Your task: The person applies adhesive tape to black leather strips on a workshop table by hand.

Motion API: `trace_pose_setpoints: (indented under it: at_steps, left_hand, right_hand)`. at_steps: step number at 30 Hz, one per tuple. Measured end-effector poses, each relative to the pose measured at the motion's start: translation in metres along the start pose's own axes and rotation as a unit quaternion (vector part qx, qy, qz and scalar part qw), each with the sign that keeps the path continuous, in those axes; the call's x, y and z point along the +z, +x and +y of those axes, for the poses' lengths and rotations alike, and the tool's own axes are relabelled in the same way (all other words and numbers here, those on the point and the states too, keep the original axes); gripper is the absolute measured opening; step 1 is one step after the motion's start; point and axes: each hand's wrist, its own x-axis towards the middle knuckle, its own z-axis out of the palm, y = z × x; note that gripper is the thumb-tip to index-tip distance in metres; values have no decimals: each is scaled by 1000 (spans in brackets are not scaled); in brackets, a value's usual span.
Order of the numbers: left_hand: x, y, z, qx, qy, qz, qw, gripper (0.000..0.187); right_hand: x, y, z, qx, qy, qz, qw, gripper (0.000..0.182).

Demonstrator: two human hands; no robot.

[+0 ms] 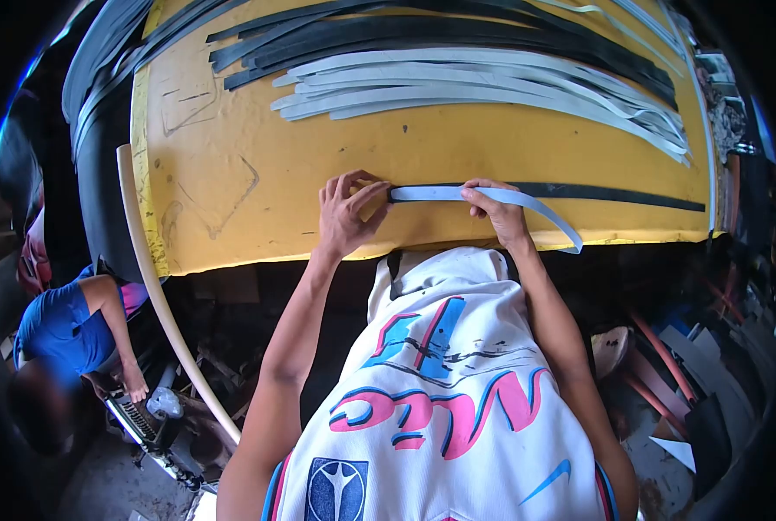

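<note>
A long black strip [614, 194] lies along the front of the yellow tabletop, and a pale grey-blue strip [431, 194] lies over its left part. My left hand [349, 213] is closed at the strips' left ends, fingertips pinched together there. My right hand [497, 208] grips the pale strip partway along, thumb on top and fingers curled. Beyond that grip, the strip's free end bends down past the table edge. What my right fingers touch underneath is hidden.
On the yellow table [318, 156], bundles of light strips [457, 82] and black strips [440, 35] lie toward the back. Dark sheets [101, 113] hang at the left beside a curved pale tube [175, 321]. A person in a blue shirt [66, 321] bends low at the left.
</note>
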Motion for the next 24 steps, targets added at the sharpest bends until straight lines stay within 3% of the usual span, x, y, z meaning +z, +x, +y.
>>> trace_pose_setpoints:
  at_steps: [24]
  left_hand:
    - [-2, -1, -2, -3, -13, -1, 1000, 38]
  right_hand:
    - [-2, 1, 0, 8, -2, -5, 1000, 24]
